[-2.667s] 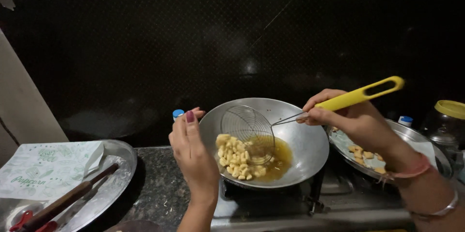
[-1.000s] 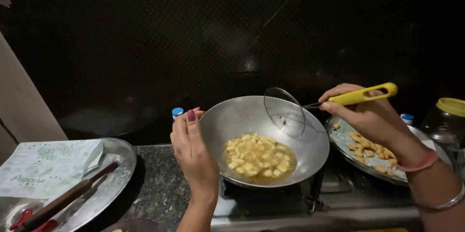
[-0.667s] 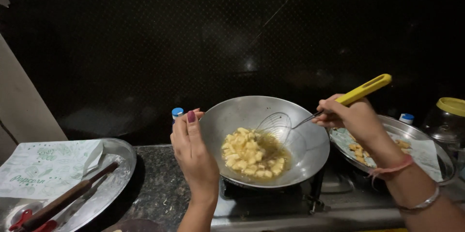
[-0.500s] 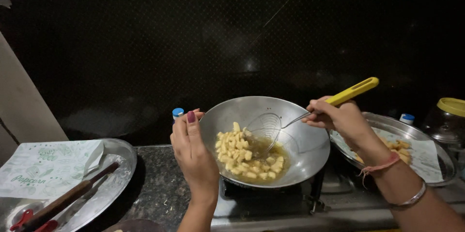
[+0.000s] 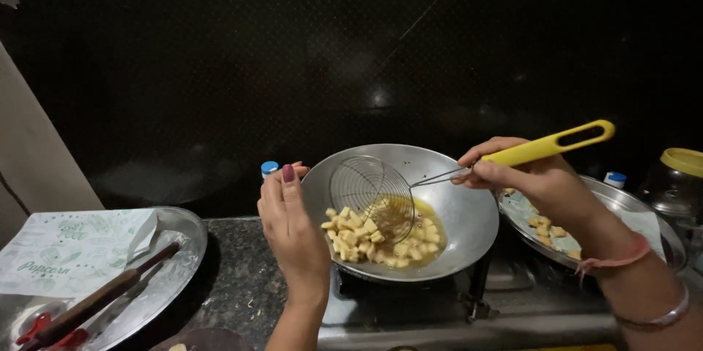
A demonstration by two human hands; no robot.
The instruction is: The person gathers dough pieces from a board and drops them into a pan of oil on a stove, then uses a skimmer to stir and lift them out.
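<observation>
Head view: skimmer (image 5: pixel 370 197) lowered back into pan (image 5: pixel 469 212) among frying pieces (image 5: pixel 366 241) (oil draining), gripped by right hand (image 5: pixel 538 179); left hand (image 5: pixel 293 226) clasping rim.

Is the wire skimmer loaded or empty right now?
Empty, apparently. The wire skimmer stands tilted in the pan, its mesh bare; the pale pieces lie in oil below it. Right hand grips its yellow handle.

The pan (image 5: pixel 469 212) is shiny smooth metal — the scoop (image 5: pixel 370 193) is thin wire with a glossy yellow plastic handle (image 5: pixel 545 147).
</observation>
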